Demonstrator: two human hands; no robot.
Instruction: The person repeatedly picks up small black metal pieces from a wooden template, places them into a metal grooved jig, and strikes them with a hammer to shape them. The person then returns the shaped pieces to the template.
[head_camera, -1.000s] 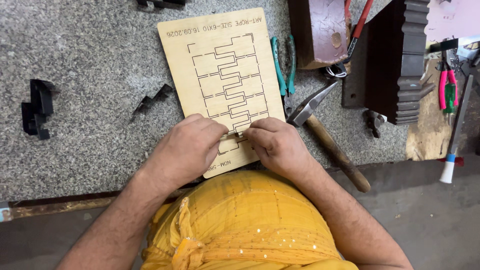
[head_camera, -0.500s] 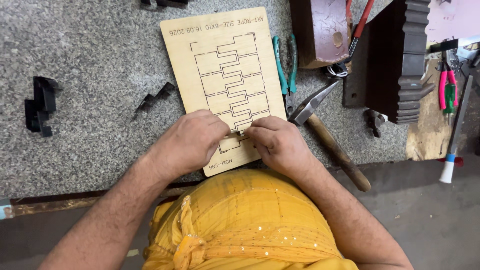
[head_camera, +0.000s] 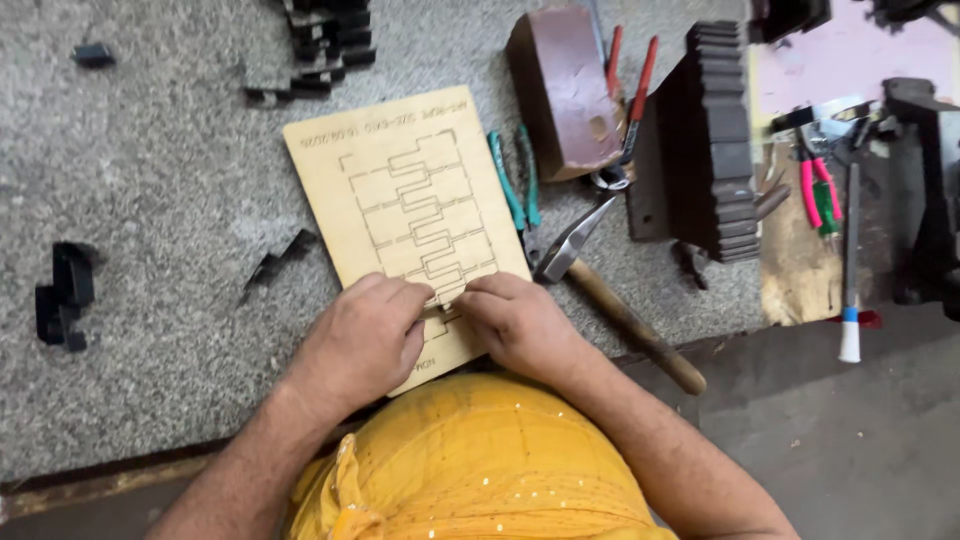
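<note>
Grey speckled stone bench top (head_camera: 150, 180) lies under our work, with a hammer (head_camera: 600, 290) and green-handled pliers (head_camera: 515, 180) just to the right. We press both hands on the near end of the laser-cut plywood board (head_camera: 400, 200), whose long axis runs away from us, tilted slightly left. Our left hand (head_camera: 365, 340) and right hand (head_camera: 515, 325) are curled, fingertips pinching at one cut line between them, equally near.

Even, soft daylight; no single source evident. Shadows short and faint, thin dark edges under the hammer (head_camera: 615, 300) and the wooden board (head_camera: 405, 215). No glare on the grey tabletop (head_camera: 150, 200). Centre sharp, engraved lines crisp. Upper right washed out pinkish, slightly blurred. Mild wide-angle bending toward the corners.
</note>
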